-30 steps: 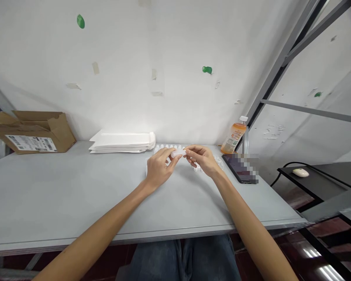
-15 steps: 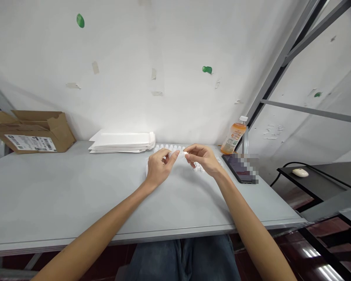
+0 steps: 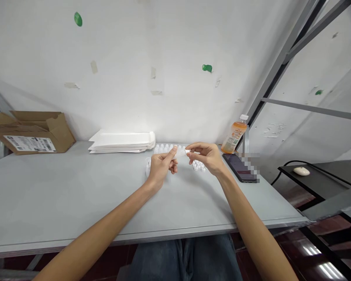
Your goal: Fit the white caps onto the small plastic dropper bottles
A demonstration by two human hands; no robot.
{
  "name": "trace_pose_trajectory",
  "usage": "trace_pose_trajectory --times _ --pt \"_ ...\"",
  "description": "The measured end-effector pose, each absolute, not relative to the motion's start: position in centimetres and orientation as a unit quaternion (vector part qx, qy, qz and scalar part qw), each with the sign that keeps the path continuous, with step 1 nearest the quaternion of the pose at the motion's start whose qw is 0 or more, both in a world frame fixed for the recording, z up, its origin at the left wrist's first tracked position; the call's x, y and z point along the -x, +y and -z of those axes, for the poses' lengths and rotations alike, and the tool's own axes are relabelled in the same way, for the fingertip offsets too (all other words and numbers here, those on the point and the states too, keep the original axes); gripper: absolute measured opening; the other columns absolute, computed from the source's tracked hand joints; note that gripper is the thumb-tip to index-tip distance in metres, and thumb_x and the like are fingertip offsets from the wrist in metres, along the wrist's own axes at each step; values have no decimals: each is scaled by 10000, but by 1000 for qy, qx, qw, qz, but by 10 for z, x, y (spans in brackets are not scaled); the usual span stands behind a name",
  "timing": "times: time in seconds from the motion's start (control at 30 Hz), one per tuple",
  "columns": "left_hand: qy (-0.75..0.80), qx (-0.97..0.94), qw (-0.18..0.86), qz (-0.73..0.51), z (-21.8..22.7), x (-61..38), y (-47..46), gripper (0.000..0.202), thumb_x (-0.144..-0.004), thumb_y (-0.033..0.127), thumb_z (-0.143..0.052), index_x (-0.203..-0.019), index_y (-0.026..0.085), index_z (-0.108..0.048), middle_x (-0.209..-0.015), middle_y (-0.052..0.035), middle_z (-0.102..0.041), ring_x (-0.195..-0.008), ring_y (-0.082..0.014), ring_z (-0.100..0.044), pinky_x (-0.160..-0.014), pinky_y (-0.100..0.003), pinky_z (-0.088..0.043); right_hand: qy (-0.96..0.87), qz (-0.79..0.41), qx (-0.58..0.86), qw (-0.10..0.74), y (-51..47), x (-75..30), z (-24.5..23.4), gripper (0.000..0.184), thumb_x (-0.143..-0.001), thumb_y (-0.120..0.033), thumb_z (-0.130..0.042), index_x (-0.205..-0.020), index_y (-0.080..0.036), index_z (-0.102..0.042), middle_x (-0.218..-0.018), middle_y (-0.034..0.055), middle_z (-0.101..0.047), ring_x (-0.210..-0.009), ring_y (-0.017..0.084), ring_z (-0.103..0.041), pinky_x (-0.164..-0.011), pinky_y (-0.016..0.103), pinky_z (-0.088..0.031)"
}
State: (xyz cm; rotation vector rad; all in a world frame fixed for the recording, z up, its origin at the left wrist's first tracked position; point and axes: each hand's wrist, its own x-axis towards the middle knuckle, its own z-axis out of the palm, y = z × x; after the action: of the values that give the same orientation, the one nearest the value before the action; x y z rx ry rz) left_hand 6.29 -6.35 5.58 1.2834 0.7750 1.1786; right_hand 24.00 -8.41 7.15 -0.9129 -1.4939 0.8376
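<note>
Small white bottle (image 3: 181, 152) held level above the counter (image 3: 105, 195), bridging both hands. Left to right: labelled cardboard box (image 3: 41, 133) at the counter's far left; stack of flat white packets (image 3: 123, 141) against the wall (image 3: 128, 78). Left hand (image 3: 160, 166): grip clamped on the bottle's left part, thumb on top. Row of small bottles (image 3: 163, 148) stands just behind. Right hand (image 3: 206, 156): grip pinched together on a white tip (image 3: 187, 152) at the bottle's right end. Small white pieces (image 3: 198, 166) lie below that hand. Farther right, orange drink bottle (image 3: 234, 135) upright, phone (image 3: 240, 168) near it.
</note>
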Motion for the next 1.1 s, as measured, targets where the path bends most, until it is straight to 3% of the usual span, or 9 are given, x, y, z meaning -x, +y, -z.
trace_pose_trajectory --times 0.1,0.2,0.3,0.37,0.53,0.67,0.87,1.1 --pt "317 -567 591 -477 -53 -62 -62 477 -810 509 -619 -520 139 -535 -455 43 -386 -396 -98 -515 -422 -226 -404 -627 -367 392 565 -84 -241 -72 269 -673 -342 -806 -860 -164 -728 -737 26 -656 -583 144 -612 -573 344 -567" --pt "298 -589 600 -451 -51 -62 -62 343 -833 480 -597 -778 143 -633 -565 34 -478 -427 -103 -559 -410 -214 -417 -619 -380 404 556 -83 -241 -72 272 -684 -353 -789 -862 -162 -714 -678 11 -642 -569 142 -608 -574 328 -561" --pt "298 -612 582 -446 -50 -64 -63 327 -856 461 -566 -1021 183 -615 -679 23 -537 -462 -104 -595 -400 -202 -428 -611 -388 423 545 -80 -239 -70 258 -702 -371 -764 -845 -164 -708 -625 -4 -615 -541 129 -586 -557 303 -545" --pt "305 -634 557 -442 -48 -65 -64 360 -854 467 -569 -1091 196 -592 -743 8 -570 -481 -100 -608 -401 -194 -435 -605 -390 439 538 -78 -239 -69 251 -708 -391 -752 -801 -164 -702 -600 -11 -594 -532 123 -568 -539 287 -529" --pt "320 -678 515 -415 -41 -66 -62 426 -743 428 -713 -1067 191 -571 -779 8 -604 -472 -99 -614 -389 -181 -433 -609 -400 460 508 -75 -242 -63 306 -719 -447 -739 -752 -148 -683 -584 -12 -571 -488 106 -540 -495 257 -470" --pt "321 -665 547 -394 -40 -65 -59 351 -812 468 -623 -985 165 -588 -719 8 -590 -453 -114 -618 -373 -191 -425 -618 -409 450 498 -73 -244 -60 325 -728 -456 -739 -806 -147 -679 -662 9 -608 -507 111 -561 -486 256 -469" --pt "306 -636 583 -402 -47 -63 -60 379 -865 494 -531 -714 146 -534 -629 1 -552 -457 -111 -606 -378 -187 -411 -614 -393 442 523 -73 -255 -66 308 -715 -424 -751 -854 -156 -690 -740 25 -633 -579 115 -564 -502 260 -501" --pt "293 -633 578 -424 -45 -64 -56 311 -830 455 -584 -809 145 -585 -687 7 -550 -471 -103 -604 -375 -188 -411 -622 -304 546 471 -79 -291 -58 376 -652 -443 -781 -831 -124 -696 -596 24 -620 -480 127 -541 -431 258 -446"
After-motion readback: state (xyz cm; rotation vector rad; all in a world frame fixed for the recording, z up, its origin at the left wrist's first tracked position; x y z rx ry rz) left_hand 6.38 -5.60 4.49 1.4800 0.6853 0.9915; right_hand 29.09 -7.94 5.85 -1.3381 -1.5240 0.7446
